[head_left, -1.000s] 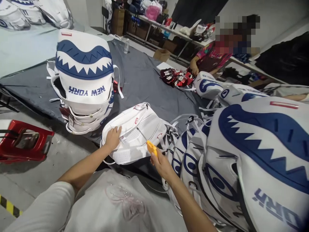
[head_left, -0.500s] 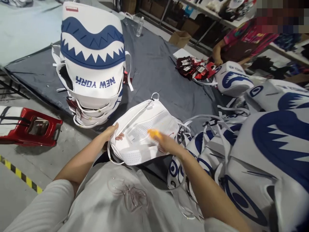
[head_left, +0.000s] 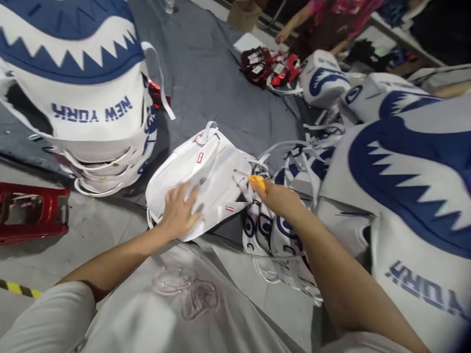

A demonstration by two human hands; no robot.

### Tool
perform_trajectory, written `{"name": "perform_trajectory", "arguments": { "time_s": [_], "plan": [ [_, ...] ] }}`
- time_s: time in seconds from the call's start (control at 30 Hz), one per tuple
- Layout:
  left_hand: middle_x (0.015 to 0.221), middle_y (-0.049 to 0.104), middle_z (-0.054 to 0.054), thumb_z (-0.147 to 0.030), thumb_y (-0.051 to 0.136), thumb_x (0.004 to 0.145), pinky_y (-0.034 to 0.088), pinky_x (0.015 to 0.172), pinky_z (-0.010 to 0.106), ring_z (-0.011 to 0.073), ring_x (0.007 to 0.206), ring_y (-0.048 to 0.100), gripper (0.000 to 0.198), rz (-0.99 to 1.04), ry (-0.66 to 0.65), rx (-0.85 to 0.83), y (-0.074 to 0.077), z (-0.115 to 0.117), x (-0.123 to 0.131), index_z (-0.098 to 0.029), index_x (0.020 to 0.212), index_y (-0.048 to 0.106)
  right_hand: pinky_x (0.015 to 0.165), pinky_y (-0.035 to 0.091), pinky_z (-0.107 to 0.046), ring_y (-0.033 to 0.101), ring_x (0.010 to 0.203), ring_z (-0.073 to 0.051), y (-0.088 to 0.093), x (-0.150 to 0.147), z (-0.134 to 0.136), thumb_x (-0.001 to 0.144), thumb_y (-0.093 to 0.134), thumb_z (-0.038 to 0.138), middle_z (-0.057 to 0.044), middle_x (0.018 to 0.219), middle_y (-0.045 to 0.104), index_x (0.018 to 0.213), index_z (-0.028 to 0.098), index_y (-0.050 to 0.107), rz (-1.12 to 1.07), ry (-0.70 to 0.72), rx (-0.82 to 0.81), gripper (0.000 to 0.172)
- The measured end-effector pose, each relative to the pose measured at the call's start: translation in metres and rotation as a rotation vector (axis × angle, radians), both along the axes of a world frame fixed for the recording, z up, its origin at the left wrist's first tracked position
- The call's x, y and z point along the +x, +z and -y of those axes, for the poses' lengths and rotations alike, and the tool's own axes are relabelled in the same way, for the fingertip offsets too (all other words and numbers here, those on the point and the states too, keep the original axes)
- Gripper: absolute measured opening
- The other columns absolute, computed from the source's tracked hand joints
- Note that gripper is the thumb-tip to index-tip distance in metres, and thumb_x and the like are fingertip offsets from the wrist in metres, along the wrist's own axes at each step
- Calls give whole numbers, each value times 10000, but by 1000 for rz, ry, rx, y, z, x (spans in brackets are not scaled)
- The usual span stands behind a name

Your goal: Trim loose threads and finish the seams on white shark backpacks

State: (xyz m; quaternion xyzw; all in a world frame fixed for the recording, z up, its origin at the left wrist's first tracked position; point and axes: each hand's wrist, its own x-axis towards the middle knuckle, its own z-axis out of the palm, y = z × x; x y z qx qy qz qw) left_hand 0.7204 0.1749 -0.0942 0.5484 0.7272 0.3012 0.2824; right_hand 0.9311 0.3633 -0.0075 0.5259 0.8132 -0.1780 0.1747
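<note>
A white backpack (head_left: 217, 189) lies on the grey-covered table with its straps and two small red labels facing up. My left hand (head_left: 180, 208) rests on its left part, fingers spread and slightly blurred, holding nothing. At the bag's right edge, my right hand (head_left: 270, 193) is closed around a small orange tool (head_left: 256, 183). What the tool's tip touches is too small to make out. Stacked white bags with blue jagged teeth and NEW YORK lettering (head_left: 91, 110) stand to the left of the backpack.
More white and blue bags (head_left: 408, 171) are piled along the right. Red and black tagged items (head_left: 270, 66) lie at the back of the grey table (head_left: 221, 88). Another person's arm (head_left: 294, 23) is behind them. A red stool (head_left: 33, 211) stands at the left.
My left hand has moved from the bag's left edge onto its surface, fingers now spread. My right hand has moved to the bag's right edge with the orange tool. The view has shifted.
</note>
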Motion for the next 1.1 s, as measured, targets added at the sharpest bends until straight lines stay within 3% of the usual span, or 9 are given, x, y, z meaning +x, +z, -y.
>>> {"name": "perform_trajectory", "arguments": {
  "time_s": [0.07,0.17,0.3,0.4,0.47,0.6,0.77,0.93,1.1],
  "plan": [
    [1632,242,149,-454,781,733,124,1175,631,440,1467,203,807,77,-188,-82,-6,3,33,-248,1453,477,826,480,-353,687,995,-296,8,13,2,990,438,495,-176,1085,728,1258,145,619,46,56,-172,477],
    [1522,429,189,-402,802,700,246,1151,591,435,1399,337,737,329,-66,-231,-25,-5,51,-210,1372,567,768,490,-370,697,919,-316,21,43,15,972,449,517,-168,1018,738,1281,161,615,58,17,-191,499],
    [1200,653,180,-484,552,913,524,886,427,318,1081,639,489,450,170,-302,-46,-41,14,-175,1288,600,674,483,-359,694,792,-303,28,92,39,966,405,576,-151,978,738,1338,184,577,13,-42,-220,567],
    [840,686,116,-537,343,993,520,578,299,206,656,675,515,546,264,-368,-53,-71,-12,-146,1176,624,690,476,-336,694,852,-295,19,101,48,981,405,516,-142,1047,732,1351,190,560,-27,-61,-289,517],
    [784,674,107,-521,323,1005,501,537,289,190,585,650,518,551,272,-376,-55,-84,-10,-132,1139,637,709,469,-324,689,901,-294,11,89,47,991,411,444,-152,1053,729,1337,165,555,-5,-113,-253,467],
    [1040,670,157,-425,437,989,532,799,384,285,927,675,435,363,240,-298,-58,-92,32,-171,1309,587,662,433,-291,684,869,-276,7,54,35,1006,389,433,-157,1005,729,1295,149,550,-47,-105,-134,435],
    [1362,497,197,-282,658,860,287,1092,616,446,1333,387,612,103,110,-225,-51,-87,68,-249,1448,493,652,420,-303,684,851,-291,5,47,32,1003,401,428,-147,970,729,1274,164,548,-17,-39,-137,406],
    [1512,392,123,-345,622,882,197,1196,497,339,1407,312,450,52,-21,-65,-13,-53,21,-222,1315,614,701,473,-339,693,827,-276,-28,85,68,984,373,411,-117,925,733,1257,193,570,-177,-128,-274,401],
    [1112,648,112,-302,615,855,321,1138,440,306,1278,467,168,338,546,-187,-3,-34,-59,-165,929,680,655,482,-342,700,775,-272,-74,90,130,964,386,387,-110,885,732,1217,183,565,-258,-155,-364,371]
  ]
}}
